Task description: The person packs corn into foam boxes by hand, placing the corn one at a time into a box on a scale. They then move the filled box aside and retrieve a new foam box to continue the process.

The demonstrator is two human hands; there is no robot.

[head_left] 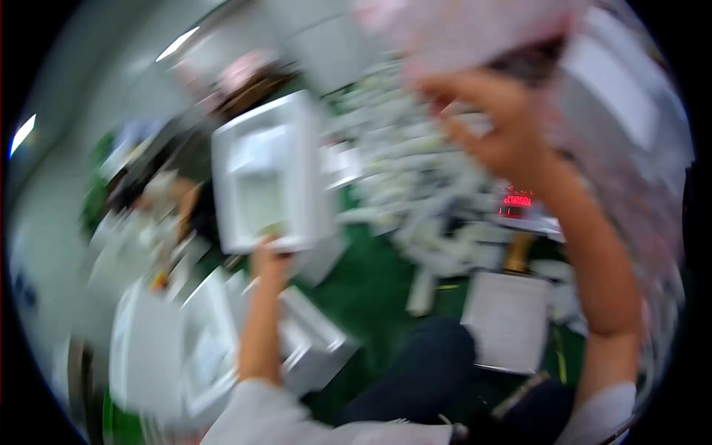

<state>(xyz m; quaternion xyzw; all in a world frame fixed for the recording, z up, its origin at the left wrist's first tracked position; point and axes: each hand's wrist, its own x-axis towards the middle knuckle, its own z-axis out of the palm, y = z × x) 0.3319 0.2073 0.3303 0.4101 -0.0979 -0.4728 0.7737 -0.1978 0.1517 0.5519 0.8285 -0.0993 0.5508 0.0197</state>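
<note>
A white foam box (pixel 302 174) is held up on its side, its hollow facing the camera and something pale and smeared inside. My left hand (pixel 271 259) is closed on its lower edge, with a small greenish patch by the fingertips. Raised at the upper right, my right hand (pixel 500 111) has its thumb and forefinger curved apart, with nothing visible between them. Just above it is a pinkish, see-through plastic sheet or bag (pixel 475 33); blur hides whether they touch.
Several more white foam boxes (pixel 156 348) stand at lower left. Many pale wrapped packets (pixel 400 159) cover the green floor (pixel 371 271) ahead. A scale with a flat metal plate (pixel 508 319) and red display (pixel 517 202) is at right. Another person (pixel 185 200) is at left.
</note>
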